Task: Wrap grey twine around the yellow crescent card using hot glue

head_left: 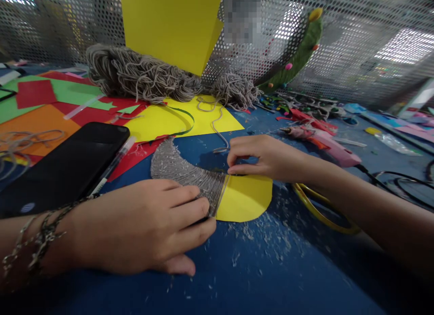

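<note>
A curved yellow paper shape (pixel 249 197) lies on the blue table, its left part covered in tight rows of grey yarn (pixel 185 168). Across the front edge of the covered part rest the fingers of my left hand (pixel 145 226), stretched out flat with the thumb apart. My right hand (pixel 251 156) pinches thumb and forefinger at the back edge, where the rows meet bare paper. A loose yarn strand (pixel 219 130) runs from a grey yarn heap (pixel 235 91) to these fingertips; the pinched bit itself is mostly hidden.
A black phone (pixel 68 165) and a pen (pixel 113 163) lie left, near coloured paper sheets (pixel 69 93). Behind are a large yarn bundle (pixel 142 75) and a perforated metal screen (pixel 352 48). A pink glue gun (pixel 328 145) and yellow tape roll (pixel 322 211) are right.
</note>
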`<state>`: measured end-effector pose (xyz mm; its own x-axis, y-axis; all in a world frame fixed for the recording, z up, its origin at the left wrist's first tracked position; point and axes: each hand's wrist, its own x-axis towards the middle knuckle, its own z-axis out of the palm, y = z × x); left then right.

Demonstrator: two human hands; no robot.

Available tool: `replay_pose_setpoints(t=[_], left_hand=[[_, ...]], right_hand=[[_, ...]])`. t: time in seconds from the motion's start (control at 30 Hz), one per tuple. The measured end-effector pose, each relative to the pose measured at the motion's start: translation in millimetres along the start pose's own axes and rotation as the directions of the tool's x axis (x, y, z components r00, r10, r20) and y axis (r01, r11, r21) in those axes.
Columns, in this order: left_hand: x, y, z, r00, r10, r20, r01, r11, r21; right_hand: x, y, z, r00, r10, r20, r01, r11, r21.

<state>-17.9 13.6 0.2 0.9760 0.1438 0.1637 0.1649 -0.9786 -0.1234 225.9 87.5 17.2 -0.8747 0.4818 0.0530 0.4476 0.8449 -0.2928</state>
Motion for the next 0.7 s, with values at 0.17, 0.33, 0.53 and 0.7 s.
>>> replay_pose_setpoints(t=[0.17,0.33,0.53,0.7], left_hand=[[2,-2,0.3,1.000,-0.005,0.013,0.005,1.000,-0.001],[3,-1,-1.2,1.000,-0.010,0.018,0.010,1.000,0.009],[1,-1,0.1,1.000,-0.018,-0.002,0.018,1.000,-0.015],[0,0,1.7,0.997,-0.049,-0.067,0.047,0.998,-0.028]], right_hand=[[2,2,5,1.000,-0.020,-0.019,0.020,1.000,0.001],[3,3,9,1.000,-0.003,-0.015,0.003,1.000,0.001],[4,3,14,0.999,0.010,-0.043,-0.011,1.000,-0.015],[6,2,16,0.998,0.055,-0.039,-0.056,0.998,-0.032]])
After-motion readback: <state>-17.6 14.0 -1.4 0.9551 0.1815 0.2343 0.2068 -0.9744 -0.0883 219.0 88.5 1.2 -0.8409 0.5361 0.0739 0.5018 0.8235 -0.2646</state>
